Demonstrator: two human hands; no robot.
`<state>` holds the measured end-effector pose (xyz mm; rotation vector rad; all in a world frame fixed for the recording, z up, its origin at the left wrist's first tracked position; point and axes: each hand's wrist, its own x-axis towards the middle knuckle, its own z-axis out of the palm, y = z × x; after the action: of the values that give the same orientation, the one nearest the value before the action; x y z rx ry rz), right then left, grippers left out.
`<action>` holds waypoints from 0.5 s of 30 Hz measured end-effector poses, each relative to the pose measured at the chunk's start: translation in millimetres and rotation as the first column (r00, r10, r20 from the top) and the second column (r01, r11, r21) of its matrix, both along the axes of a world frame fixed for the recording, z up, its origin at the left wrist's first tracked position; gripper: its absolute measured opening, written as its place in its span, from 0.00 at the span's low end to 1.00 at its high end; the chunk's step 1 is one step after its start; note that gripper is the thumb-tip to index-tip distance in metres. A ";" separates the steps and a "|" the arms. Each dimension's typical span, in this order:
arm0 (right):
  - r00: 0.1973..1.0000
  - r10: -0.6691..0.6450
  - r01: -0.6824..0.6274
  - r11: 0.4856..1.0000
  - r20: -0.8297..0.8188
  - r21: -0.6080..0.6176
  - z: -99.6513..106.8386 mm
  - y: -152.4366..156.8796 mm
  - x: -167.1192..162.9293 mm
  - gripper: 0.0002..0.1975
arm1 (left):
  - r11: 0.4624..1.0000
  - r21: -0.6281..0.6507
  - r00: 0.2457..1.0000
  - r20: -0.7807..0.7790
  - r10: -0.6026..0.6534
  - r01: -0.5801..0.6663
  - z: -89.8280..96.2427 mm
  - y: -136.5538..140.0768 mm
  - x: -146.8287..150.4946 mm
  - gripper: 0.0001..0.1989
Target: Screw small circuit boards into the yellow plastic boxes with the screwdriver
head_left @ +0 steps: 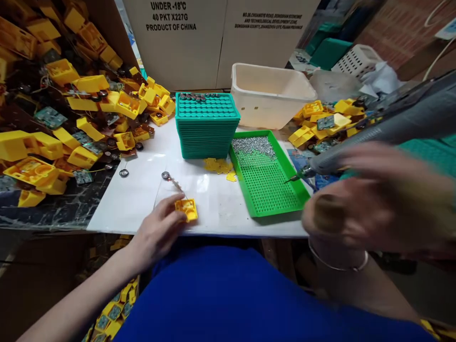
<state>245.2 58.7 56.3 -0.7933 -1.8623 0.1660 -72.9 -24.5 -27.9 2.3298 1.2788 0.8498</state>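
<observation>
While the left hand point(156, 232) pinches a small yellow housing point(191, 209) between thumb and fingers, open side up near the front edge of the white tabletop point(117, 204), a round metal part point(166, 175) lies outside it, a thin lead running toward the housing. So this piece looks unfinished; whether any screw is seated is too small to tell. Over on the right, the right hand point(384, 199) is a blur against the powered screwdriver point(388, 123), its grip impossible to call. The bit hangs over the green tray point(278, 212), plenty of screws point(252, 145) at its far end. Yellow parts point(35, 161) heap up leftward, plenty seemingly left!
</observation>
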 end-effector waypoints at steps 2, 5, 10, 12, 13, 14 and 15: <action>0.977 0.123 -0.149 0.977 0.174 0.151 -5.9 -5.5 -26.8 0.20 | 0.998 0.034 0.999 -0.012 -0.050 0.050 -9.8 -13.2 1.7 0.12; 0.799 0.349 -0.302 0.937 0.490 -0.175 -17.1 8.6 -81.6 0.14 | 0.993 0.097 0.997 0.002 -0.071 0.070 -16.8 -22.8 -0.6 0.18; 0.343 0.484 -0.355 0.860 0.805 -0.365 -35.3 56.5 -147.2 0.11 | 0.999 0.039 1.000 0.018 -0.024 0.023 -16.1 -25.3 -4.7 0.14; 0.280 0.482 -0.366 0.853 0.830 -0.372 -38.1 67.4 -154.9 0.09 | 1.000 -0.006 1.000 0.018 -0.005 0.006 -13.4 -25.9 -4.9 0.11; 0.268 0.471 -0.347 0.861 0.841 -0.372 -37.7 69.9 -155.2 0.09 | 1.000 -0.017 1.000 0.021 -0.002 0.002 -11.5 -25.9 -4.7 0.10; 0.273 0.446 -0.309 0.880 0.852 -0.361 -36.1 70.5 -153.4 0.09 | 1.000 -0.018 1.000 0.024 0.000 0.000 -9.2 -25.4 -4.1 0.09; 0.294 0.407 -0.260 0.905 0.865 -0.337 -33.3 69.5 -149.9 0.10 | 1.000 -0.015 1.000 0.022 0.004 -0.004 -6.4 -24.2 -3.2 0.07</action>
<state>95.3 128.2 22.9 -0.5757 -3.1832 0.1034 -76.1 -48.8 -34.3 2.3009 1.2764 0.8626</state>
